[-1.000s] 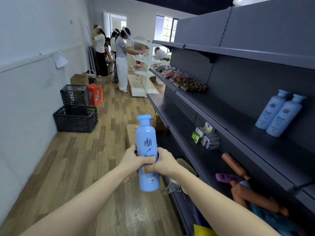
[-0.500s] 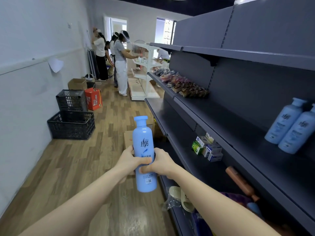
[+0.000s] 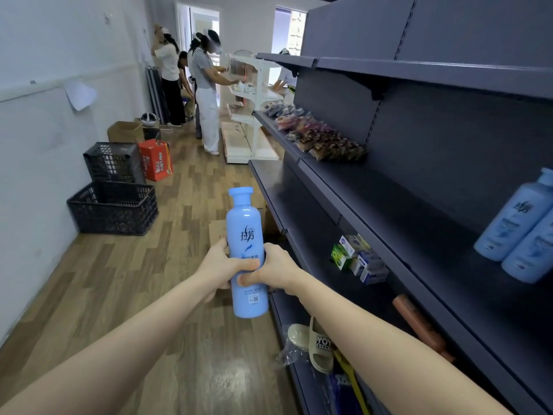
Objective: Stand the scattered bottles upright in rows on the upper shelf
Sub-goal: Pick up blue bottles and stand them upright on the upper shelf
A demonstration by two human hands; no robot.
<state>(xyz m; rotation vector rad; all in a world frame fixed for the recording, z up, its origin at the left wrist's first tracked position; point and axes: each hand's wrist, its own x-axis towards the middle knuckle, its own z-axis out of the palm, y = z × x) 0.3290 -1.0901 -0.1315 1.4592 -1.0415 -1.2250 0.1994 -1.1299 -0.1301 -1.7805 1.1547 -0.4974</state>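
I hold a light blue bottle [image 3: 245, 235] upright in the aisle, in front of the dark shelving. My left hand [image 3: 220, 265] grips its middle from the left and my right hand [image 3: 273, 269] grips it from the right, thumbs across the label. Two matching blue bottles [image 3: 520, 229] stand side by side on the upper shelf [image 3: 419, 211] at the far right, partly cut off by the frame edge. A brown bottle [image 3: 419, 324] lies on the shelf below.
Snack packets [image 3: 323, 139] fill the upper shelf's far end. Small boxes [image 3: 356, 259] and a bagged slipper [image 3: 314, 342] sit on lower shelves. Black crates [image 3: 113, 205], a red box [image 3: 155, 160] and a cardboard box line the left wall. Several people [image 3: 206, 94] stand down the aisle.
The view has turned left, so the two shelved bottles have slid to the right edge and the lower-shelf items have dropped out of sight. Both hands keep the same hold on the bottle.
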